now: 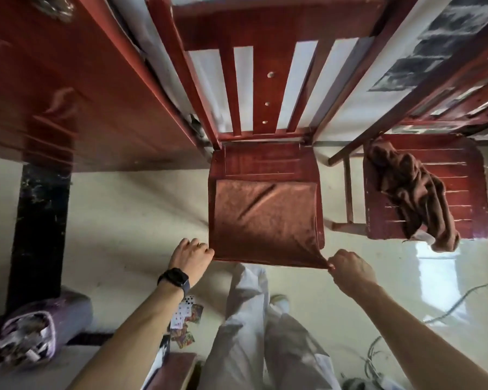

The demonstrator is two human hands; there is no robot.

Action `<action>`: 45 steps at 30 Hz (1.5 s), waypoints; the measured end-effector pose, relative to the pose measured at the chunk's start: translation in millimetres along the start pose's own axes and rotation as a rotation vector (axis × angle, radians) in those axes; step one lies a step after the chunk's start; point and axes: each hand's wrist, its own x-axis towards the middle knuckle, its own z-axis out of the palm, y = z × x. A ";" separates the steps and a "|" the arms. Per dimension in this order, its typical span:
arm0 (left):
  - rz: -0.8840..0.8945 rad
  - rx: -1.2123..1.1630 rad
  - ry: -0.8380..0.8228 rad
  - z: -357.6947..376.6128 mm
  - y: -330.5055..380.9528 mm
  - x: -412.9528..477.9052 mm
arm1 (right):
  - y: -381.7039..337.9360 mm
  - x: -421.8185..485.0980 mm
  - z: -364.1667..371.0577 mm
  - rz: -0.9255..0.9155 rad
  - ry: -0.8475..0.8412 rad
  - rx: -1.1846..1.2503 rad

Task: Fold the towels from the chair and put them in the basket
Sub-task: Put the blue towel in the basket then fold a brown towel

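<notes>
Rust-brown cloth, the towel (265,220), is lying flat on the centre chair (265,161) seat; the left hand (190,258) and right hand (350,267) are each pinching a near corner, likely stretching it smooth for folding. More towels (412,190) are waiting crumpled at right.

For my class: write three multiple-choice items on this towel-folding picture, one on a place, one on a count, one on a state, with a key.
1. Where does the crumpled brown towel lie?
A. on the right-hand chair
B. on the floor
C. in a basket

2. How many chairs show a seat?
A. one
B. two
C. four

3. How is the towel on the middle chair held?
A. by one hand only
B. by neither hand
C. by both hands, each pinching a near corner

Key: 1 A, it is heaped on that seat, overhanging the front edge. 2 B, two seats side by side. 3 C, the left hand and right hand each grip a corner of the spread towel.
</notes>
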 end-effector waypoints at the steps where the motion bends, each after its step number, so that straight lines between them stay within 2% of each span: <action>1: 0.000 -0.032 -0.013 9.2 5.1 -2.6 | 1.2 -1.7 14.6 0.014 -0.028 0.027; 4: -0.114 -0.219 -0.085 26.3 11.0 -7.7 | 5.1 -2.8 42.1 0.076 -0.059 0.236; 9: -0.502 -0.994 -0.017 30.0 -14.7 22.3 | 11.6 19.4 36.8 0.294 0.054 0.935; 11: -0.562 -1.316 -0.013 29.4 -27.5 45.3 | 15.1 38.2 29.2 0.322 0.090 1.167; 14: -0.601 -1.475 0.076 32.8 -42.2 85.1 | 14.6 77.6 22.3 0.333 0.156 1.331; 23: -0.753 -1.459 0.270 71.4 -63.1 186.8 | 3.9 196.5 15.5 0.368 0.270 1.245; 36: -0.828 -1.212 0.320 86.0 -69.6 221.8 | -11.9 239.4 12.9 0.417 0.397 1.059; 39: -0.838 -1.089 0.339 81.1 -64.2 224.8 | -15.5 246.3 14.9 0.405 0.430 1.016; 43: -0.689 -0.743 0.309 76.9 -54.4 221.7 | -21.5 247.7 20.7 0.348 0.517 0.914; 45: -0.675 -0.659 0.323 76.7 -48.6 218.5 | -29.6 239.9 24.1 0.368 0.555 0.872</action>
